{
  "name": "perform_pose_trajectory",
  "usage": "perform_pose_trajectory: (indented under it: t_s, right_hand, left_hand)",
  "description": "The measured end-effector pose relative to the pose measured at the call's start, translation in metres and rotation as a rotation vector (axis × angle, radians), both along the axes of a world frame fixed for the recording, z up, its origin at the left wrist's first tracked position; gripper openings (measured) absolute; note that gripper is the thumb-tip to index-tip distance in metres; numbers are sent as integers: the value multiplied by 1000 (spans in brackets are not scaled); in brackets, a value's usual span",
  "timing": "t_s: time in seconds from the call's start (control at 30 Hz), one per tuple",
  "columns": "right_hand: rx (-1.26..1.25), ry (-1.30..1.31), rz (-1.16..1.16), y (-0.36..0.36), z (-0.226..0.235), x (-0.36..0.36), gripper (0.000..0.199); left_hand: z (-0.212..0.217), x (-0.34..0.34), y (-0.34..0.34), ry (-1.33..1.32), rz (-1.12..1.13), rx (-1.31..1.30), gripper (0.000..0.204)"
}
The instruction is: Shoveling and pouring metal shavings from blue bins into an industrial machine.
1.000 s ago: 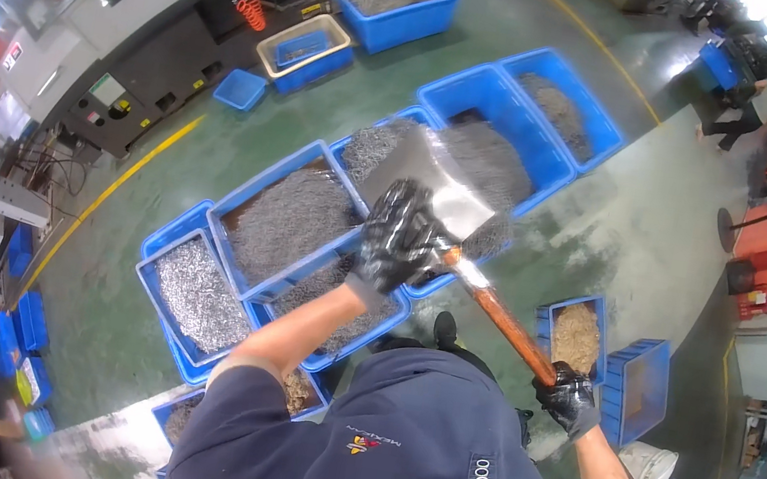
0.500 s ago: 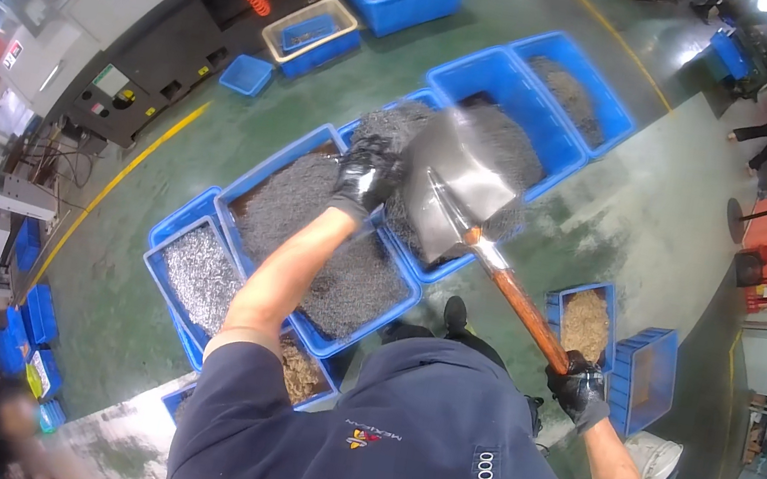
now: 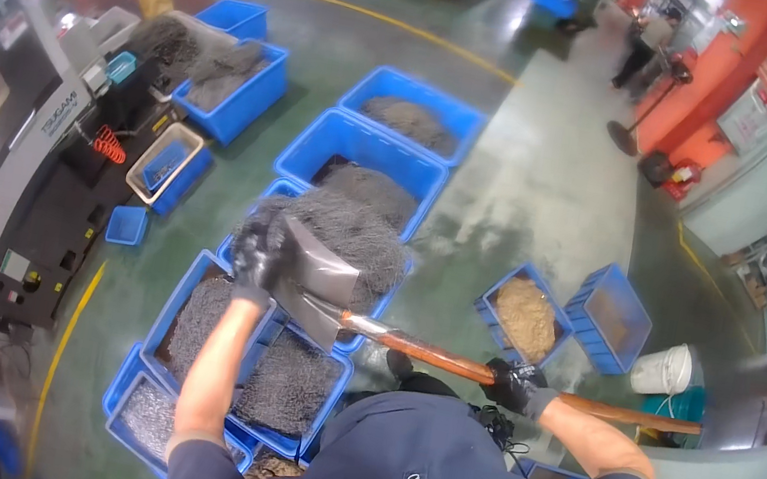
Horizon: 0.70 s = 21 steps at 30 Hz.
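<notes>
My right hand [image 3: 516, 386], in a black glove, is wrapped round the wooden handle of a shovel [image 3: 426, 351], which lies crosswise before my body. Its grey metal blade [image 3: 323, 270] points left, above the blue bins. At the blade's left edge is my black-gloved left hand [image 3: 257, 254]; its fingers are blurred, and I cannot tell whether they grip the blade or metal shavings. Just beyond the blade, a large heap of grey shavings [image 3: 355, 230] fills a blue bin. Closer to me, another blue bin [image 3: 335, 389] holds dark grey shavings, partly hidden by my left forearm.
Two more blue bins [image 3: 310, 161] with shavings stand farther ahead. To the right are a bin of tan material [image 3: 521, 313], a blue crate [image 3: 610, 318] and a white bucket [image 3: 662, 369]. A machine [image 3: 51, 225] lines the left side. A person [image 3: 647, 45] is far off at upper right.
The blade has swung down and left, bringing the shovel from a steep diagonal to nearly level across the view. My left hand stays near the blade's edge. The whole view has turned.
</notes>
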State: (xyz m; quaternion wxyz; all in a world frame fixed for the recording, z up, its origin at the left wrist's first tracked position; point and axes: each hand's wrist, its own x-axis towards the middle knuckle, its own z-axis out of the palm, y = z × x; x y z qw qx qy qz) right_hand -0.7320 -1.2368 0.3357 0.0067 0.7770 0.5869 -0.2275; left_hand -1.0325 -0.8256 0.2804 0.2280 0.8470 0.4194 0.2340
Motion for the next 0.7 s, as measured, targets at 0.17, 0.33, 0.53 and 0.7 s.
perform_pose_trajectory:
  t_s: [0.17, 0.33, 0.53, 0.7]
  right_hand:
    - [70, 113, -77, -21, -22, 14, 26]
    - [-12, 125, -121, -7, 11, 5, 23]
    - [48, 222, -113, -11, 6, 4, 21]
    - [104, 229, -109, -18, 0, 0, 18]
  left_hand:
    - [45, 35, -115, -80, 11, 317, 56]
    - [27, 26, -135, -278, -111, 390, 37]
    - [45, 20, -139, -243, -334, 413, 33]
    - [-15, -30, -74, 205, -30, 438, 38]
